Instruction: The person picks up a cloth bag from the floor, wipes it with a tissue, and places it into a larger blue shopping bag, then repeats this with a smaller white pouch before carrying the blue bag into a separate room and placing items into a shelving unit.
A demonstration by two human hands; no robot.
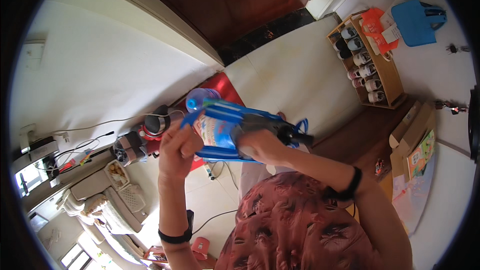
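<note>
A blue bag [225,110] hangs in front of me, its mouth pulled wide. At its left edge my left hand [182,144] is closed on the blue rim. My right hand [258,144] reaches into the bag, beside or on a dark grey item [258,123]; its fingers are hidden, so its grip cannot be told. Inside lies a pack with a blue and white printed face [215,131]. A black rod-like part [302,138] and a blue strap loop [302,124] stick out at the bag's right end.
A large clear water bottle [195,101] and a dark-lidded container [156,122] stand on a red surface by the left wall. A wooden shoe rack [384,78] stands at the upper right, with a blue bag [414,24] near it. Cardboard boxes [408,142] lie at the right.
</note>
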